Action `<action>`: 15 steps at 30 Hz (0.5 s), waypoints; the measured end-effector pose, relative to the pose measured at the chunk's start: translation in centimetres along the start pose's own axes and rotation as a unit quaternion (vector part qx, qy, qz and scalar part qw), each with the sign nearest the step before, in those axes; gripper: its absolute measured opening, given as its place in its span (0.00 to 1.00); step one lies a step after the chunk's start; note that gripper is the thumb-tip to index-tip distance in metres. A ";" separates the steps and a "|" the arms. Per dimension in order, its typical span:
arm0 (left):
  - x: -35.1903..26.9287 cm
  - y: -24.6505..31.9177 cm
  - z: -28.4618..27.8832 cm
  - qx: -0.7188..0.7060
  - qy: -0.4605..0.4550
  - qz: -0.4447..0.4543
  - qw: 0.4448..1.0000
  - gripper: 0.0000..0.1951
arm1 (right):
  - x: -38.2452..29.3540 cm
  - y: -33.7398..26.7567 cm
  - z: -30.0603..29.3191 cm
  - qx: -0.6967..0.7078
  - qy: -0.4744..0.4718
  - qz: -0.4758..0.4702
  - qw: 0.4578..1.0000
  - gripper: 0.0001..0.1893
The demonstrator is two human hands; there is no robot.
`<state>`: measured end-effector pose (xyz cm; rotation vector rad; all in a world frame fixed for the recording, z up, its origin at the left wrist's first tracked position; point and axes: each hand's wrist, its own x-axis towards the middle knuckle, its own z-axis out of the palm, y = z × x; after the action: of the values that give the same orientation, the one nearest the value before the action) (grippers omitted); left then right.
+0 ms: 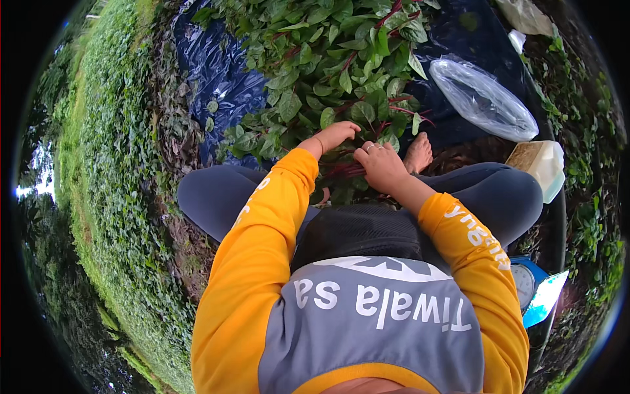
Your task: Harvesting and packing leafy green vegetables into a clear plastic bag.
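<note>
A large heap of leafy greens with red stems [315, 59], which look like Malabar spinach, lies before me on dark blue plastic sheeting [216, 83]. My right hand [381, 165], with rings on a finger, closes over a bunch of red stems [344, 170] at the near edge of the heap. Just left of it and a little farther off, my left hand [337, 134] reaches in among the leaves with its fingers bent. Whether those fingers grip a stem is hidden. Cut stem ends [411, 111] stick out on the heap's right side.
My crossed legs [221, 194] and bare foot [419, 153] border the heap. At right lie a clear plastic bag [485, 101], a cut plastic jug [539, 165] and a blue dial scale [524, 283]. Dense low vines [123, 162] cover the ground at left.
</note>
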<state>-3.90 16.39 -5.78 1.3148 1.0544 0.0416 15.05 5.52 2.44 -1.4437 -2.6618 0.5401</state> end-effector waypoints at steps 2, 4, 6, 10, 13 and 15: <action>0.4 -0.4 0.3 0.140 0.002 0.016 0.990 0.24 | -0.3 -0.2 0.6 0.009 -0.003 0.000 1.000 0.11; 0.4 -0.4 2.0 0.276 0.079 0.019 0.958 0.28 | -0.6 -0.2 0.3 0.053 -0.036 0.027 0.998 0.11; -0.1 0.6 3.4 0.363 0.125 0.009 0.923 0.30 | -0.9 0.4 1.1 0.067 -0.031 0.035 0.997 0.13; -0.7 1.7 4.2 0.445 0.180 -0.006 0.877 0.26 | -1.0 0.1 0.6 0.019 -0.045 0.035 0.998 0.19; -0.8 2.1 3.9 0.465 0.261 0.023 0.845 0.19 | -0.8 0.0 0.0 0.010 -0.071 0.045 0.996 0.21; -1.5 2.6 3.3 0.500 0.328 0.062 0.799 0.13 | -0.6 0.1 -0.5 0.003 -0.070 0.055 0.996 0.20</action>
<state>-1.32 13.88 -3.21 2.4469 1.6822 0.0391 15.55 5.25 2.92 -1.6157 -2.6928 0.6826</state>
